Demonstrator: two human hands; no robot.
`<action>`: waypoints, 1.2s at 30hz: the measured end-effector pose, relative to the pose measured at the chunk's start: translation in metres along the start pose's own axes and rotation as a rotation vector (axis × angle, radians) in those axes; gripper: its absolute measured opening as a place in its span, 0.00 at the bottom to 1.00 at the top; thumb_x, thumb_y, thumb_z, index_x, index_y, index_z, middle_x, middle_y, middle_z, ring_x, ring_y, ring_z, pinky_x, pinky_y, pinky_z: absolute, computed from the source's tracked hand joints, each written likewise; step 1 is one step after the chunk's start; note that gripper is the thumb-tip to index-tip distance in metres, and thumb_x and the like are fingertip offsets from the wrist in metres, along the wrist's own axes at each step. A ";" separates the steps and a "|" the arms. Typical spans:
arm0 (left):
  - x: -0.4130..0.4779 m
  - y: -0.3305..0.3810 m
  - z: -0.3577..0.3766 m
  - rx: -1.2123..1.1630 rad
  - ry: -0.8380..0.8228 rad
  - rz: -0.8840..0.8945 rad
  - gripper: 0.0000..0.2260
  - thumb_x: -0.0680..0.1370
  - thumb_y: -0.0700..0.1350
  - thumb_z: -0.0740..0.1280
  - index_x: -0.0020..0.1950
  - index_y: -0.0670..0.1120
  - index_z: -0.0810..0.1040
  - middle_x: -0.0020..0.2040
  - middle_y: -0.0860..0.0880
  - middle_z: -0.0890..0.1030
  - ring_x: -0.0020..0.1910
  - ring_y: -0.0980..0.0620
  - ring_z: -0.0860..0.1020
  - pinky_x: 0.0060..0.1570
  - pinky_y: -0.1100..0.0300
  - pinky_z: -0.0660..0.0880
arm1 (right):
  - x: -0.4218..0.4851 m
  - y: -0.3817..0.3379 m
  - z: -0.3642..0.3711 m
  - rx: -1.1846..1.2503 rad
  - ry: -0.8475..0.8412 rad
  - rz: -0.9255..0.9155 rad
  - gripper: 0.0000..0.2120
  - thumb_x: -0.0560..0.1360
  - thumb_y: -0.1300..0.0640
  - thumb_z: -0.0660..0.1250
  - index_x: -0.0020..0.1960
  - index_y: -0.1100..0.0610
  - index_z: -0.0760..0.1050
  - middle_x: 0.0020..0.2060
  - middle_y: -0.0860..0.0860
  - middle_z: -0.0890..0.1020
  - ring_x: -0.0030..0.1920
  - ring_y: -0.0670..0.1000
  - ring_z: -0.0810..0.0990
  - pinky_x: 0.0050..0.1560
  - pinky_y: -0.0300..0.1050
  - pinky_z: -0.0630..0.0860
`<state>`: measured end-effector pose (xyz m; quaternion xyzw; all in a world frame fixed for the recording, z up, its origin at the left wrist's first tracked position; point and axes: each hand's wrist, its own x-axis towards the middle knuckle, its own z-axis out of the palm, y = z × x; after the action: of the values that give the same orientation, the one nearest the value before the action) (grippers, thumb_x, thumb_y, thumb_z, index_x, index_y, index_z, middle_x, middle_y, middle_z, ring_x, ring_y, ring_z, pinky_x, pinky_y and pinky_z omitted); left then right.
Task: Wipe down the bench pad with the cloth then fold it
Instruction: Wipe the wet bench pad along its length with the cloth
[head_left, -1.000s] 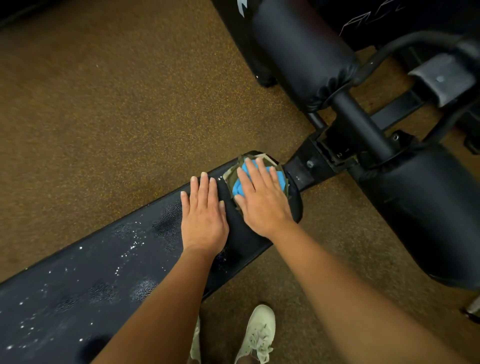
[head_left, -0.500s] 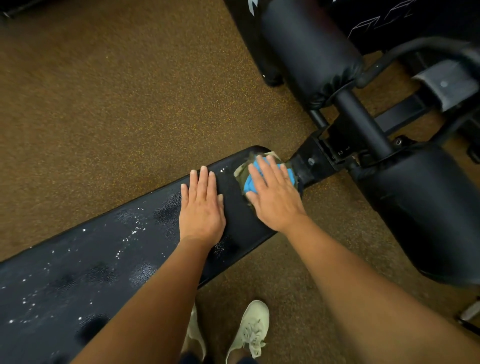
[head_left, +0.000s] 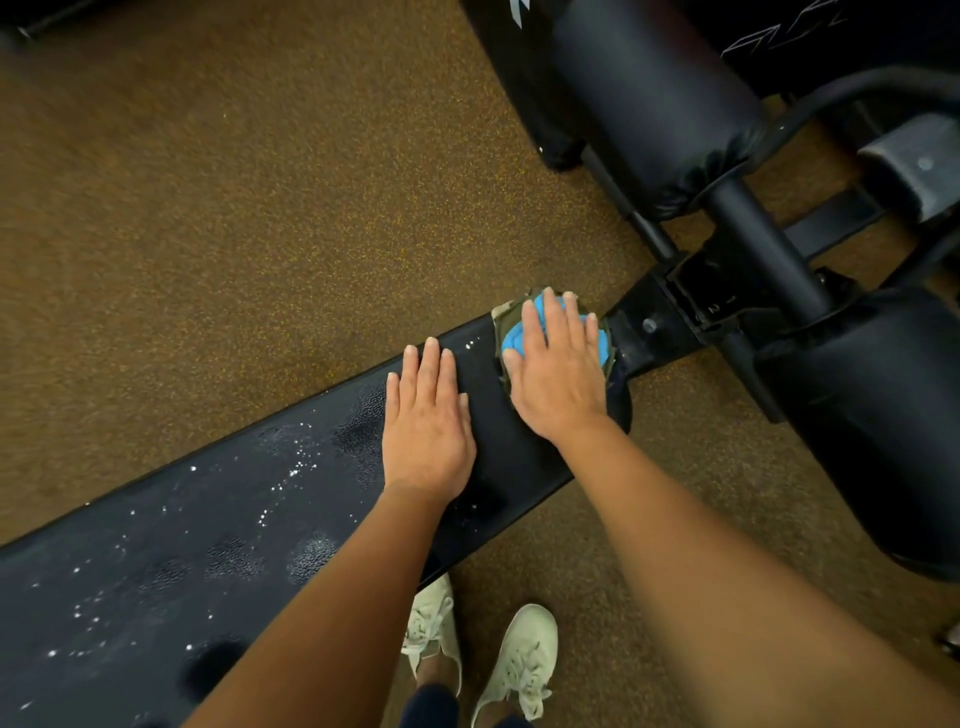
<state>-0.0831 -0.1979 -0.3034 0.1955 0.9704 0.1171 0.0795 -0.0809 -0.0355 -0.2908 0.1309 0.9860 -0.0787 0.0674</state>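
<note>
A long black bench pad runs from the lower left up to the middle, speckled with white droplets and damp patches. At its far right end lies a bunched blue and olive cloth. My right hand presses flat on the cloth, fingers spread over it, and hides most of it. My left hand rests flat on the pad just left of the cloth, fingers straight, holding nothing.
Black padded rollers and a metal frame stand right beyond the pad's end. A second roller sits at the right. Brown speckled floor surrounds the bench. My pale shoes stand below the pad.
My right hand has slid the cloth a little farther toward the pad's right end. My left hand has stayed flat on the pad.
</note>
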 end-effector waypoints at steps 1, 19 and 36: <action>0.001 -0.001 -0.001 -0.006 0.001 -0.002 0.25 0.81 0.49 0.47 0.75 0.40 0.61 0.77 0.43 0.59 0.77 0.43 0.54 0.74 0.47 0.51 | 0.006 -0.010 -0.001 0.008 -0.004 0.025 0.28 0.80 0.47 0.52 0.76 0.60 0.57 0.76 0.59 0.56 0.76 0.61 0.49 0.74 0.60 0.45; 0.000 -0.021 -0.002 -0.002 0.004 0.025 0.23 0.81 0.46 0.49 0.76 0.40 0.61 0.77 0.44 0.58 0.77 0.43 0.52 0.74 0.47 0.44 | -0.027 -0.011 0.002 -0.016 -0.043 -0.271 0.27 0.80 0.47 0.49 0.74 0.58 0.62 0.75 0.56 0.61 0.76 0.58 0.53 0.75 0.56 0.47; 0.001 -0.023 -0.005 -0.003 -0.007 -0.002 0.24 0.82 0.48 0.46 0.76 0.41 0.59 0.78 0.44 0.56 0.78 0.44 0.49 0.74 0.48 0.39 | -0.008 -0.003 0.000 -0.014 0.011 0.153 0.30 0.78 0.45 0.46 0.74 0.60 0.60 0.73 0.61 0.61 0.74 0.63 0.56 0.72 0.62 0.52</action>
<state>-0.0931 -0.2186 -0.3049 0.1950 0.9701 0.1181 0.0830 -0.0742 -0.0404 -0.2893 0.2056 0.9740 -0.0659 0.0688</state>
